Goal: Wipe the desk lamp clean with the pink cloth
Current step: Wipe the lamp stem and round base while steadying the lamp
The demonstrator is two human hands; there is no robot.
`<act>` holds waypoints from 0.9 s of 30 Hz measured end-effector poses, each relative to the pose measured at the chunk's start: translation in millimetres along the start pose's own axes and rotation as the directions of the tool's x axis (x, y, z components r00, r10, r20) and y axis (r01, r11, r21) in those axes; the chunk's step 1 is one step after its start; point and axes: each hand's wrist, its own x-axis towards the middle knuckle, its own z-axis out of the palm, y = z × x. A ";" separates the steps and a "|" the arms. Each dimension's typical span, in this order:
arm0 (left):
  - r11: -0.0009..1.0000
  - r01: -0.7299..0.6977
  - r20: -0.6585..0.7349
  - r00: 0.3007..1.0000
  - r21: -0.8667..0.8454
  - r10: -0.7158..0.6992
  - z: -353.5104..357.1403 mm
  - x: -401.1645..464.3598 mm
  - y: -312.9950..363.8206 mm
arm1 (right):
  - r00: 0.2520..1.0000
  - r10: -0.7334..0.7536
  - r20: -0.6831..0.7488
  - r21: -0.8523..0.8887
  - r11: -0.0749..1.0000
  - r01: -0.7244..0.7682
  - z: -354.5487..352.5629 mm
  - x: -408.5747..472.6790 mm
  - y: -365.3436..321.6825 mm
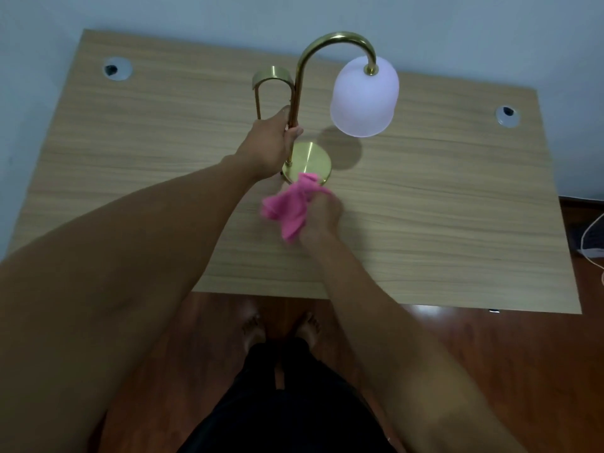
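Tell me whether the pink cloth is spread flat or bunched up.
Bunched up. The pink cloth is crumpled in the right hand, one end touching the lamp's brass base.

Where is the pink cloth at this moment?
In the head view, the pink cloth is bunched in the right hand, near the desk centre, its tip touching the front edge of the lamp's round brass base.

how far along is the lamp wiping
Nothing shows as finished. In hand: the left hand steadies the curved brass stem while the right hand presses the bunched pink cloth at the round brass base. The frosted white shade seems untouched, so likely left.
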 end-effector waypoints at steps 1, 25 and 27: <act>1.000 0.000 -0.004 1.000 -0.003 0.000 0.2 0.0 -0.4 | 0.999 -0.018 -0.043 0.023 1.000 0.019 -9.3 2.6 -9.5; 1.000 -0.003 0.002 1.000 -0.005 0.003 3.7 3.7 -4.4 | 0.101 -0.305 0.947 -0.288 -0.670 0.684 -65.5 99.2 5.9; 1.000 -0.004 -0.002 1.000 -0.004 0.004 4.0 3.1 -3.4 | 0.106 -0.369 0.923 -0.325 -0.605 0.726 -72.2 98.4 4.7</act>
